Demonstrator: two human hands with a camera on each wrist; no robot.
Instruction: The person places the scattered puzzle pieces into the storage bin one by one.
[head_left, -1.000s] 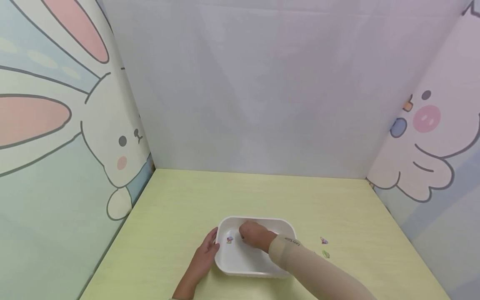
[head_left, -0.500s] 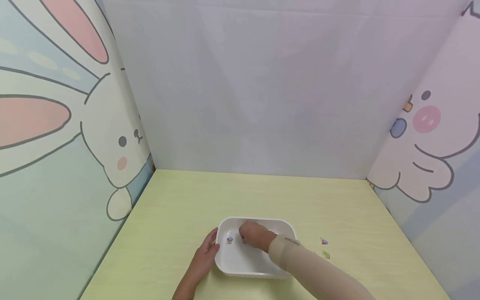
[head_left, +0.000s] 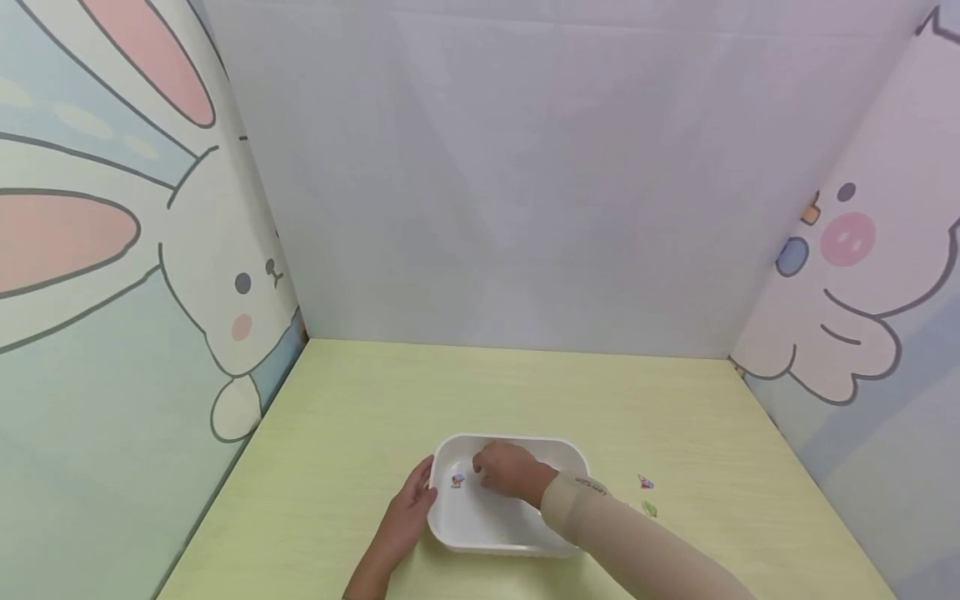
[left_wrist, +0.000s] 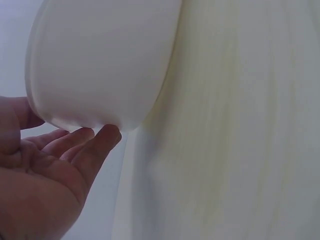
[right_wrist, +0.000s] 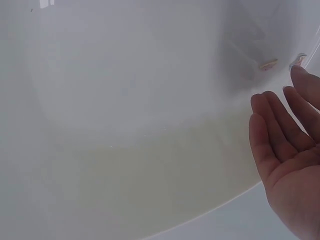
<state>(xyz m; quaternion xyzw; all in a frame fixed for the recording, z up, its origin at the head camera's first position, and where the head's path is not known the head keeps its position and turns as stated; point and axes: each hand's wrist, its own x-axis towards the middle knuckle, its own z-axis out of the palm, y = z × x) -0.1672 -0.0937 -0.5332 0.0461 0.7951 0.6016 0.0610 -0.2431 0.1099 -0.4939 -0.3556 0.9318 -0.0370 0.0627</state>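
A white plastic basin [head_left: 495, 521] stands on the table. My left hand [head_left: 407, 512] holds its left end, thumb at the rim and fingers against the outer wall, as the left wrist view [left_wrist: 45, 170] also shows. Inside the basin, my right hand [head_left: 510, 468] is low near the far wall, fingers slightly bent and apart from the thumb. A small colourful flat piece [head_left: 457, 481] lies on the basin's floor left of that hand. In the right wrist view two small coloured pieces show; one piece [right_wrist: 298, 60] is at the thumb tip, the other piece [right_wrist: 268, 64] lies farther left.
Right of the basin, a small pink-and-blue piece [head_left: 646, 482] and a green piece [head_left: 649, 509] lie on the pale yellow table [head_left: 360, 400]. A grey backdrop [head_left: 510, 208] closes the far side, with cartoon-printed panels left and right.
The right hand's fingers have loosened, and a finger now stands out from the fist towards the left. The left hand and basin stay in place.
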